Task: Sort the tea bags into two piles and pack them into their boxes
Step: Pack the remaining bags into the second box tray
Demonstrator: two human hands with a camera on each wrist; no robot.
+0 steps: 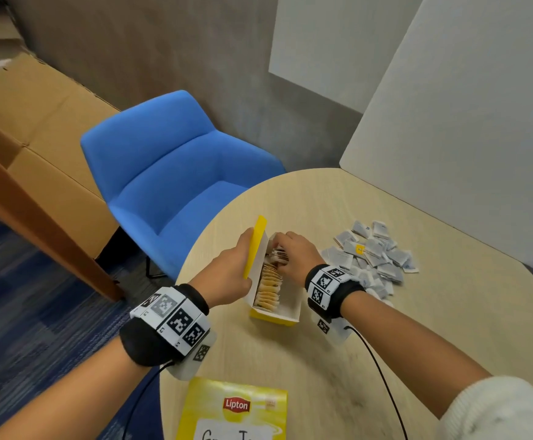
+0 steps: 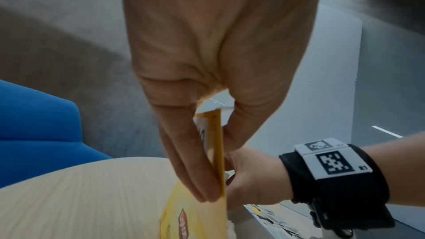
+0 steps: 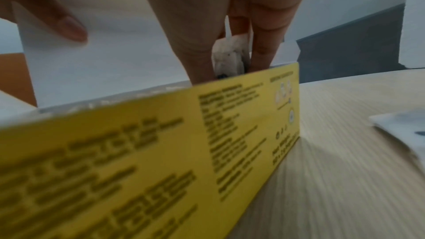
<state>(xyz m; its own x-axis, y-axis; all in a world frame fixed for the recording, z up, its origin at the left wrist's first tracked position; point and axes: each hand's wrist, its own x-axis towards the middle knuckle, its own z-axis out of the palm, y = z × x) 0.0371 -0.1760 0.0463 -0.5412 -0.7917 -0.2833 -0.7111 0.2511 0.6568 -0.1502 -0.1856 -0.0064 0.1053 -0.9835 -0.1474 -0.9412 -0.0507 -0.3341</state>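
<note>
An open yellow tea box (image 1: 286,308) stands on the round wooden table (image 1: 401,328), with a row of tan tea bags (image 1: 270,289) inside. My left hand (image 1: 236,271) pinches the raised yellow lid (image 1: 255,246) between thumb and straight fingers (image 2: 190,166). My right hand (image 1: 293,254) reaches into the far end of the box (image 3: 161,152) and pinches a small bunch of tea bags (image 3: 230,55) there. A pile of grey-white tea bags (image 1: 373,255) lies on the table to the right of the box.
A second yellow Lipton box (image 1: 233,411) with a handwritten label lies at the near table edge. A blue chair (image 1: 170,166) stands left of the table, cardboard boxes (image 1: 36,122) beyond it. White panels (image 1: 465,122) rise behind the table. Cables hang from both wristbands.
</note>
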